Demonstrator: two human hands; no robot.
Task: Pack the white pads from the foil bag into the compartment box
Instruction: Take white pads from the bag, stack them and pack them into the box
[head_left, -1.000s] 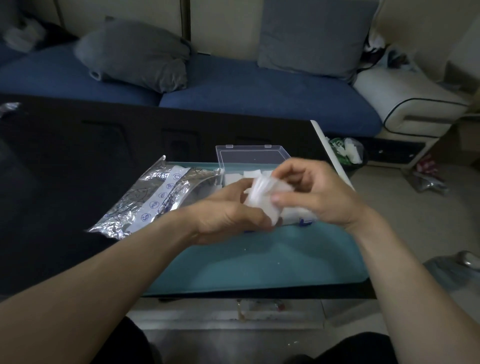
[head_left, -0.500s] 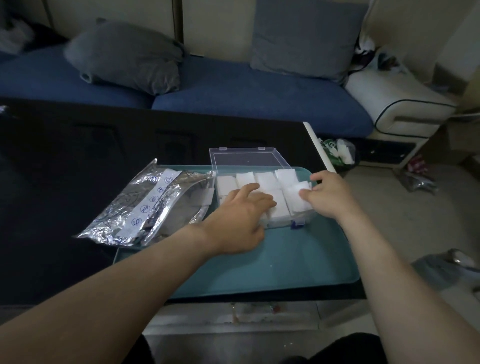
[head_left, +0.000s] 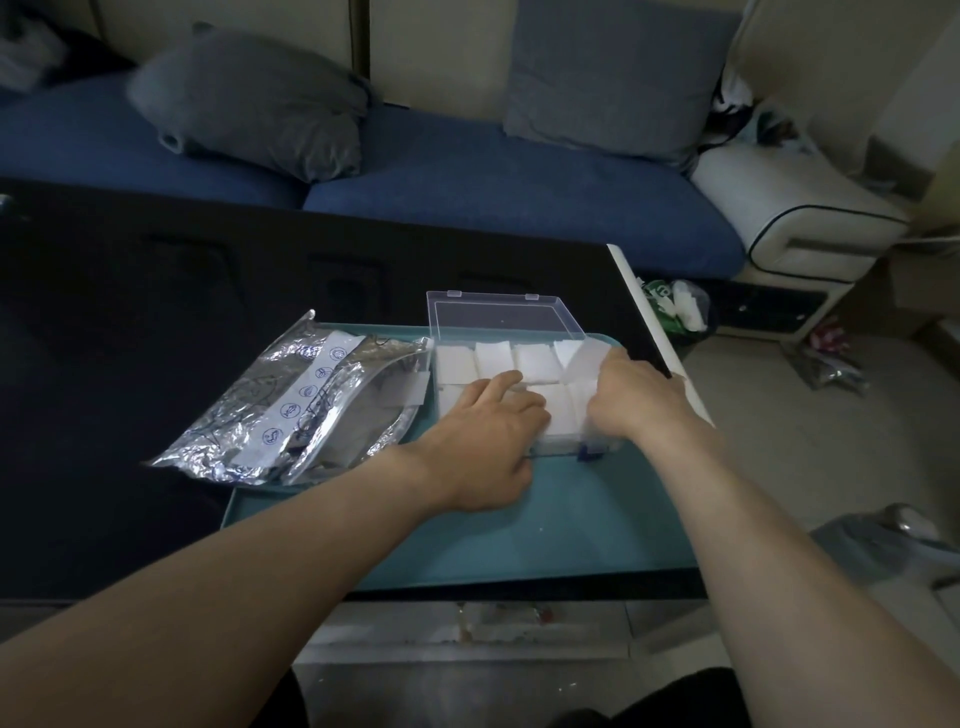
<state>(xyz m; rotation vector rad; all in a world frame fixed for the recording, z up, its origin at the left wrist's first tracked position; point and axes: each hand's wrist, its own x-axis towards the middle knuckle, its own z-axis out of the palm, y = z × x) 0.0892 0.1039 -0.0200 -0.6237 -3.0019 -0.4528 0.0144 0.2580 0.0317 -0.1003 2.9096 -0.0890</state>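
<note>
Compartment box (head_left: 514, 317), lid up, on teal tray (head_left: 571, 525); left hand (head_left: 488, 436) spread flat on white pads (head_left: 493, 358); right hand (head_left: 636, 397) pinching one pad (head_left: 584, 358); foil bag (head_left: 291, 410) alongside.

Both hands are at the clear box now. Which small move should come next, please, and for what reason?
Probably the right hand should press the tilted pad down flat into the far right compartment of the box. That pad sticks up above its neighbours at an angle, while the other pads lie level. The left hand rests flat on the near pads and can steady the box. The lid stands open.
</note>
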